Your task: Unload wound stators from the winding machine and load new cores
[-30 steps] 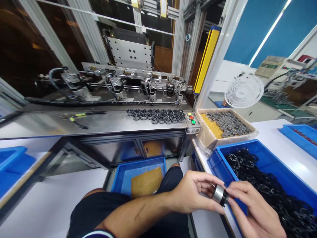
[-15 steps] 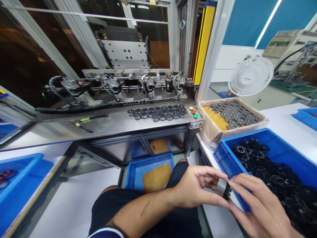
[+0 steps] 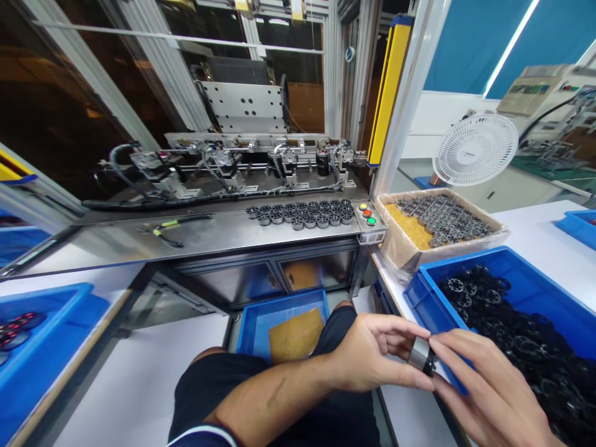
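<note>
My left hand is closed around a short metal ring-shaped part, thumb below it and fingers above. The part has a silver band and a black toothed end that faces right. From the right, my right hand grips the black end with fingertips and thumb. Both hands hold the part just left of a blue bin full of black ring pieces. The inside of the part is hidden from view.
Several similar ring parts stand in rows on the steel ledge, beside pliers and a button box. A lined carton of metal parts and a white fan are at right. A blue tray sits low ahead.
The view has shifted slightly, so the machine and bins sit a little further right and lower. Both hands keep nearly the same hold on the part.
</note>
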